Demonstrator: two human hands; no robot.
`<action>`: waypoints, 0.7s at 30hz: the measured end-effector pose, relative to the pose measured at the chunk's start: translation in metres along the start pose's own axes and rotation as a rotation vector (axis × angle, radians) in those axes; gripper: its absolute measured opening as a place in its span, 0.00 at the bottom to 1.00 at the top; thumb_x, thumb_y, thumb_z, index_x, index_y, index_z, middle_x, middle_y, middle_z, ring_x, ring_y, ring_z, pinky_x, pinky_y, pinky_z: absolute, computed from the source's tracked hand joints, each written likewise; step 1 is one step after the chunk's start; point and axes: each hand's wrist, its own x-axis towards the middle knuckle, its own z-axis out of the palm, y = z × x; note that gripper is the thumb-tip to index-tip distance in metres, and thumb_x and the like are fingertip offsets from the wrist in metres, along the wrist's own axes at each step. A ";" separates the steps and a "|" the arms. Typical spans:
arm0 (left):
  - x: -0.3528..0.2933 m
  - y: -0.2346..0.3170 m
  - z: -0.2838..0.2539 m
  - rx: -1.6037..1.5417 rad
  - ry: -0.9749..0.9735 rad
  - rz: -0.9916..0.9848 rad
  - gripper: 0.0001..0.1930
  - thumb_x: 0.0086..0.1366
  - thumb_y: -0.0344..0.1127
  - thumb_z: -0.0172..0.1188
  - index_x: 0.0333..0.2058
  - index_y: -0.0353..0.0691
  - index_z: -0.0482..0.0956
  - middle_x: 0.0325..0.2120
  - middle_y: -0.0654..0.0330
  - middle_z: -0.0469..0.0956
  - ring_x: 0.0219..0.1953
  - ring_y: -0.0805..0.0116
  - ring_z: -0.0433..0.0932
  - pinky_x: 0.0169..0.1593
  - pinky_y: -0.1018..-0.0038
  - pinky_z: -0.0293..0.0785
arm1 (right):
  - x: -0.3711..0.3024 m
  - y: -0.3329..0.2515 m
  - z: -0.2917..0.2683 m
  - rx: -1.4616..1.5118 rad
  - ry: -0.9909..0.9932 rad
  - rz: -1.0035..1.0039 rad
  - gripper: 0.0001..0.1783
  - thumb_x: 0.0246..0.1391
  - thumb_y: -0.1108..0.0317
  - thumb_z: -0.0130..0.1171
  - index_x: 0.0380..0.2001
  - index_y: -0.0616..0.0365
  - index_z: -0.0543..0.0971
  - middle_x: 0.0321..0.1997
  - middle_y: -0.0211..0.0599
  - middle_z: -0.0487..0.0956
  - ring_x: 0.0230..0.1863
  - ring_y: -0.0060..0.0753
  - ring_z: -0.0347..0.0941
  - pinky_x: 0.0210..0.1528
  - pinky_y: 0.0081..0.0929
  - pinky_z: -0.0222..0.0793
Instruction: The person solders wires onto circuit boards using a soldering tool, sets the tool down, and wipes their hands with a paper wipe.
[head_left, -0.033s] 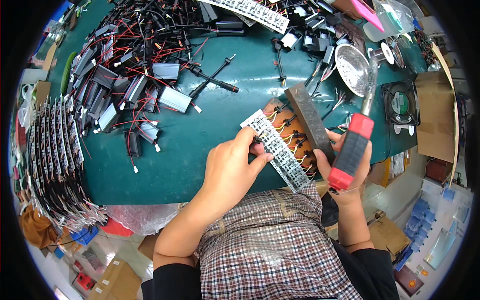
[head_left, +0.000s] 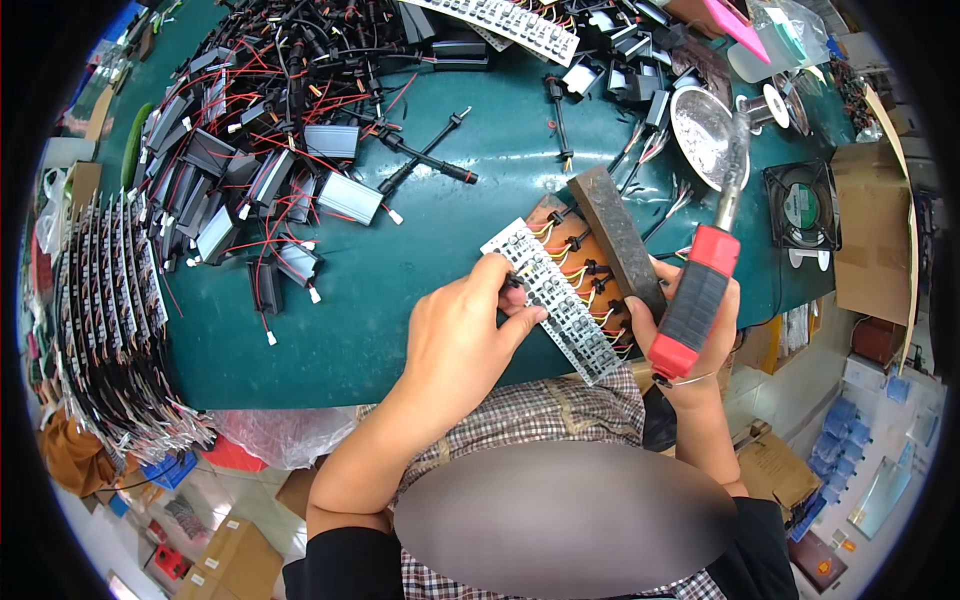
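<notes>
My left hand is closed at the left edge of a white circuit board panel, thumb and forefinger pinched there. A small black piece shows at the fingertips, mostly hidden. Along the panel's right side, short coloured wires with black cable ends lie over a brown board. My right hand holds a soldering iron with a red and black handle, its metal shaft pointing up and away. The same hand's thumb and fingers also touch the near end of a dark rectangular bar lying over the brown board.
Black cables and grey housings with red wires are heaped at the far left. Wired strips hang over the left table edge. A shiny dish, wire spools and a square fan stand at right. A blurred oval covers the bottom centre.
The soldering iron's handle has shifted slightly left, together with my right hand. The bar's far end has moved a little. My left hand and the panel stay in place. A blurred oval now covers my lap.
</notes>
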 end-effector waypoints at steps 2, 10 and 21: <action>-0.002 -0.001 -0.001 0.051 0.042 0.031 0.17 0.55 0.34 0.73 0.36 0.37 0.73 0.30 0.57 0.84 0.31 0.60 0.85 0.33 0.67 0.78 | 0.001 -0.005 0.003 0.007 0.012 0.019 0.33 0.43 0.77 0.76 0.49 0.60 0.67 0.45 0.39 0.84 0.45 0.28 0.78 0.43 0.23 0.72; 0.001 -0.005 0.000 0.128 0.043 0.111 0.16 0.55 0.35 0.73 0.35 0.38 0.73 0.30 0.58 0.83 0.31 0.59 0.84 0.32 0.66 0.78 | 0.003 -0.004 0.002 0.039 -0.041 0.068 0.36 0.42 0.76 0.77 0.53 0.59 0.68 0.48 0.40 0.84 0.45 0.30 0.78 0.52 0.29 0.72; -0.001 -0.007 0.002 -0.140 0.080 -0.012 0.14 0.53 0.30 0.76 0.32 0.36 0.77 0.25 0.67 0.79 0.17 0.85 0.58 0.21 0.80 0.57 | 0.002 -0.003 0.004 -0.014 0.008 -0.011 0.36 0.41 0.75 0.76 0.53 0.62 0.69 0.46 0.40 0.84 0.46 0.34 0.78 0.55 0.32 0.70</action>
